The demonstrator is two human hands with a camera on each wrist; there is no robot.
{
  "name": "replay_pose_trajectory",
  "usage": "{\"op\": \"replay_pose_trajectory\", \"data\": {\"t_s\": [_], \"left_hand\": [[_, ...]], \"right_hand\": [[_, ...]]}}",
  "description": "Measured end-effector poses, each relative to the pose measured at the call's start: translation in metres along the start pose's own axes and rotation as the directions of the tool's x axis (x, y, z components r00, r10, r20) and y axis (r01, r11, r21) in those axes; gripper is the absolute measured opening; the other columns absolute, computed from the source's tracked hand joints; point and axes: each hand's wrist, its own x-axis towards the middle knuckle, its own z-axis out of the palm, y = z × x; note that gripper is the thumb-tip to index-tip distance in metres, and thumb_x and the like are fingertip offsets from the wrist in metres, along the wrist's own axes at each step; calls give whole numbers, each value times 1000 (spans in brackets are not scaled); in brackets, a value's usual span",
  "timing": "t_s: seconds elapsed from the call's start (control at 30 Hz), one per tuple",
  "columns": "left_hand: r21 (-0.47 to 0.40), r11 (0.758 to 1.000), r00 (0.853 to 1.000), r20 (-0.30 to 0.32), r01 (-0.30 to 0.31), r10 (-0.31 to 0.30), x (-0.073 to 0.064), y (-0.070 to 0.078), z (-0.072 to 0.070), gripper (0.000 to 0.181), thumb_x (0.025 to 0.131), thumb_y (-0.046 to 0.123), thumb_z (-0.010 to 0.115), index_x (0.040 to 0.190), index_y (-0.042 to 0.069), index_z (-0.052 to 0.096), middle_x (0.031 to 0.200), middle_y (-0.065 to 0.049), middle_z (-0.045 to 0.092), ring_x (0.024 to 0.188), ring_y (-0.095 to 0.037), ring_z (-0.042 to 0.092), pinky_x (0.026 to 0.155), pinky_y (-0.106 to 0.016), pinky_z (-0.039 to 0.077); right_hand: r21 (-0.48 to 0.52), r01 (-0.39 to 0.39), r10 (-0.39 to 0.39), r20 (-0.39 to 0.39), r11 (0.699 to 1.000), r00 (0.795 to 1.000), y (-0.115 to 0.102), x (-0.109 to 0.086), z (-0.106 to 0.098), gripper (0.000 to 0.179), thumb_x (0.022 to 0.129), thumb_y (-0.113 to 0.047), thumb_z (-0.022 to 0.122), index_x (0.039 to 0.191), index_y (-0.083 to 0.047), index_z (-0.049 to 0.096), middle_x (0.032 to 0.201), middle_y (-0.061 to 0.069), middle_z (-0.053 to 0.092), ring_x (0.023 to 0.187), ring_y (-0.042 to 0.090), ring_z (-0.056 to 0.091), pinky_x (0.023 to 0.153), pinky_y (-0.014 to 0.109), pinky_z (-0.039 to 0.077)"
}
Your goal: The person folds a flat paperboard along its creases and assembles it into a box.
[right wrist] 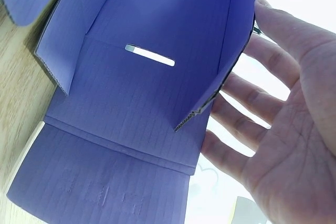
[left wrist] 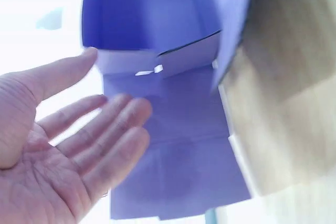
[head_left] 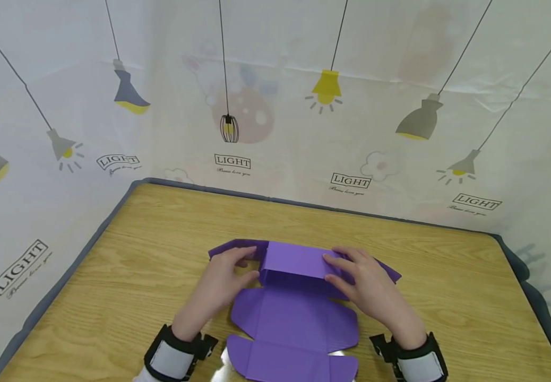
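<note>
Left hand and right hand both spread wide, the purple carton's raised panel between them. Even, matched pressure should keep the fold square.

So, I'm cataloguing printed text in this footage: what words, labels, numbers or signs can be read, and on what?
"LIGHT": framed, repeated across the printed wall covering; the far-right copy is cut off.
"love you": script beneath LIGHT; the word before it is too small to read surely.
A faint H-like shape, same covering, far right: too pale to be certain.
Purple cardboard: no readable text.
</note>
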Motion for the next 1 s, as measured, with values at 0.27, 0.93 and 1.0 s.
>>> {"op": "replay_pose_trajectory", "data": {"t_s": [0.27,0.93,1.0], "left_hand": [[-26,953,926,-248,-301,286,-3,-4,-19,42,88,6,83,129,4,73,127,-15,76,117,-34,74,100,-48,62],[-14,990,990,3,141,-141,10,-46,-26,49,99,20,73,143,1,62,140,-28,66,127,-46,66,108,-59,56],[-28,991,991,4,134,-133,10,-48,-25,43,98,18,73,136,0,66,131,-26,72,115,-40,72,98,-53,61]], "right_hand": [[5,5,-5,-3,1000,1000,0,-1,-1,40,93,-24,81,131,-13,75,135,15,70,126,38,67,104,58,57],[6,-11,11,1,1000,1000,-1,0,-2,40,93,-25,80,131,-13,75,136,16,70,127,39,66,105,58,57],[8,-12,12,2,1000,1000,-1,0,-2,40,94,-25,80,131,-13,75,136,16,70,127,39,66,105,58,57]]}}
